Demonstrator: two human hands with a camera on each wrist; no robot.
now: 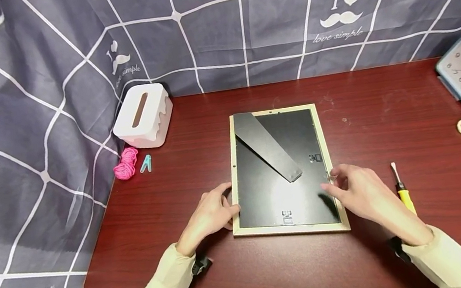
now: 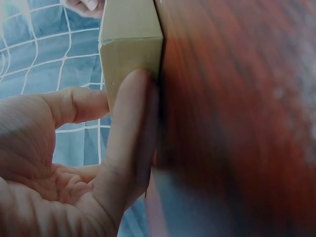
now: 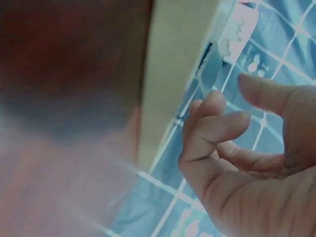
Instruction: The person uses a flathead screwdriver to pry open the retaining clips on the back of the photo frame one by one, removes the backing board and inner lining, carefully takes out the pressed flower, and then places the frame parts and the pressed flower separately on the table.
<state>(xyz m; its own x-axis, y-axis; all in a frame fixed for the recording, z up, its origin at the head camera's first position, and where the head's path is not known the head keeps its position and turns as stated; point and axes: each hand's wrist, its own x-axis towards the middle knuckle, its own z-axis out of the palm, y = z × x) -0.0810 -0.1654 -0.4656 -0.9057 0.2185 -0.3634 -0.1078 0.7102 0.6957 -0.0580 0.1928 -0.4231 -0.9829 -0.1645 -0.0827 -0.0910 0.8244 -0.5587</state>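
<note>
The picture frame (image 1: 267, 188) lies back-up at the centre of the head view, flat on the bench (image 1: 275, 275), its stand (image 1: 267, 146) slanting from the upper left towards the middle. The step in hand looks like squaring or steadying the frame by its long sides. The left hand (image 1: 211, 211) has its grip on the lower part of the left side, thumb on the border and a finger against the outer face. The right hand (image 1: 358, 190) has its grip apart, fingers loosely bent just beside the right side (any light touch there is hard to judge). The next move, I would say, calls for the right hand to close on that side before the frame is turned, or for the screwdriver (image 1: 405, 195) at lower right if the back needs opening.
</note>
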